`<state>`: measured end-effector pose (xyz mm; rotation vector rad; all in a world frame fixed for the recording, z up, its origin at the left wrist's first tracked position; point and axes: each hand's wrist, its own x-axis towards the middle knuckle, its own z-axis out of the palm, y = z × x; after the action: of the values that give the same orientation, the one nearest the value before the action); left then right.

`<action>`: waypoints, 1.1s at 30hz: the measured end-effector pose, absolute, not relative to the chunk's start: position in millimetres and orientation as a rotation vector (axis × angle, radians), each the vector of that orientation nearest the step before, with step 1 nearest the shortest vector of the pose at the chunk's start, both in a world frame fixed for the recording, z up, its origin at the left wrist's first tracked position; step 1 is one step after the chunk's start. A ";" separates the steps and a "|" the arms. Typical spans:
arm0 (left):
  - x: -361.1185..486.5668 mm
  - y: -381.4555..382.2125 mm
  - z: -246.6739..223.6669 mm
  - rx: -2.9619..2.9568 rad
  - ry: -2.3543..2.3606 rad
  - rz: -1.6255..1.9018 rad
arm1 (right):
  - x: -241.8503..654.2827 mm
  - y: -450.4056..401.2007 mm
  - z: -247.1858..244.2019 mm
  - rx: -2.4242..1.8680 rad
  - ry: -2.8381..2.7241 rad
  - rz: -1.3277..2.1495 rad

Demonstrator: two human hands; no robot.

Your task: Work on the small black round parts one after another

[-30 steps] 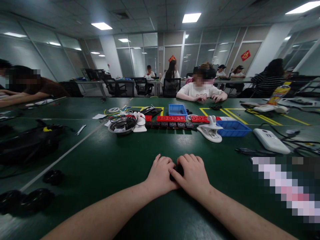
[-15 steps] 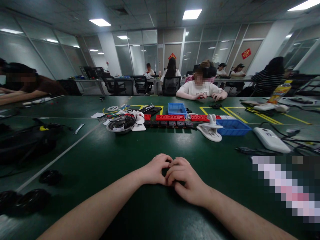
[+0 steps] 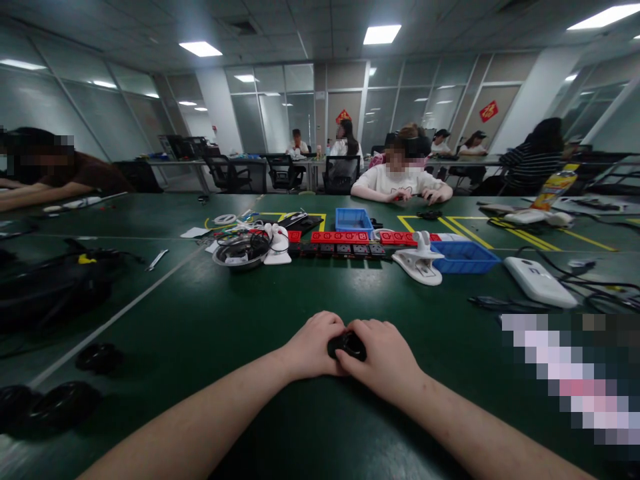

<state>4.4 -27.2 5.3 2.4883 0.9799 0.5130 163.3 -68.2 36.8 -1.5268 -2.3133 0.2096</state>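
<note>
Between my two hands, low over the green table in the middle of the head view, is a glossy black ring-shaped part (image 3: 354, 347). My left hand (image 3: 315, 345) is closed around its left side. My right hand (image 3: 384, 353) wraps the right side, fingers over the far edge and thumb across the front. The hands touch each other, and the fingers cover much of the part. At the left lie several similar black ring-shaped parts (image 3: 66, 404), dark and partly blurred.
Across the table stand red and black power strips (image 3: 345, 238), a metal bowl of cables (image 3: 241, 250), a white clip base (image 3: 420, 261) and blue bins (image 3: 463, 257). A white box (image 3: 540, 281) with cables lies right. A wrench (image 3: 157, 260) is at left. A co-worker sits opposite.
My right hand's fingers have moved from the front to over the far side of the black part, and its thumb now lies across the front. More of the part shows.
</note>
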 end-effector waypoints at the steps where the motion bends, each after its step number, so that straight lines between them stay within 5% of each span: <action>1: 4.6 -27.5 5.3 2.480 0.993 0.516 | 165.0 -67.1 36.0 -1.474 -2.251 0.212; 12: 6.3 -28.9 3.8 2.429 1.458 0.565 | 186.5 -27.8 -3.0 -1.296 -1.743 0.344; 22: -3.5 -19.5 -6.2 2.467 1.612 0.062 | 185.3 -32.9 -6.0 -1.459 -1.868 0.364; 33: -1.8 -15.6 -8.1 2.504 1.539 -0.014 | 168.1 -53.3 9.5 -1.187 -2.378 0.091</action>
<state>-1.8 -15.6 -8.1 2.5037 1.5387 -0.0137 168.1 -53.3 9.5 -1.1872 -2.3782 0.0911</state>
